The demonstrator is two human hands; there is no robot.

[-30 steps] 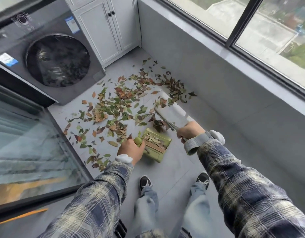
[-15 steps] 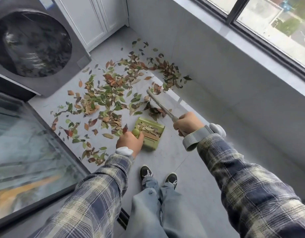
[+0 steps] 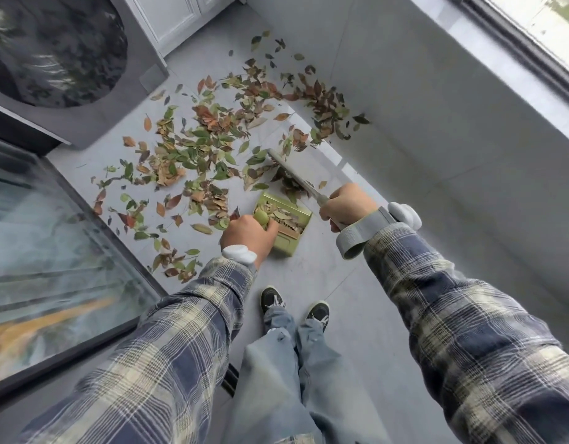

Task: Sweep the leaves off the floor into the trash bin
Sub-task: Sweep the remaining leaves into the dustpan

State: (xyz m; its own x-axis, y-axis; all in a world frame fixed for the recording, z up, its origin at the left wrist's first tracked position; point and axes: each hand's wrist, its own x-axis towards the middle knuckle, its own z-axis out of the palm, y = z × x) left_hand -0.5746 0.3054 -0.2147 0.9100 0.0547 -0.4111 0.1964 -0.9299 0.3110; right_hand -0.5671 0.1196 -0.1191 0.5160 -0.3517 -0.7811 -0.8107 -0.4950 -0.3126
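Dustpan [image 3: 287, 244] rests gripped by left hand [image 3: 247, 233]; right hand [image 3: 347, 203] grips brush [image 3: 292, 174].

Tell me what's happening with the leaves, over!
Left hand grips green dustpan, partly filled. Right hand grips brush. Most leaves lie on floor.

The head-worn wide-angle camera looks steeply down from close above onto the floor [image 3: 356, 277].

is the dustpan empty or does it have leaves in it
Partly full: brown and green leaves lie inside the dustpan, which the left hand holds by its handle.
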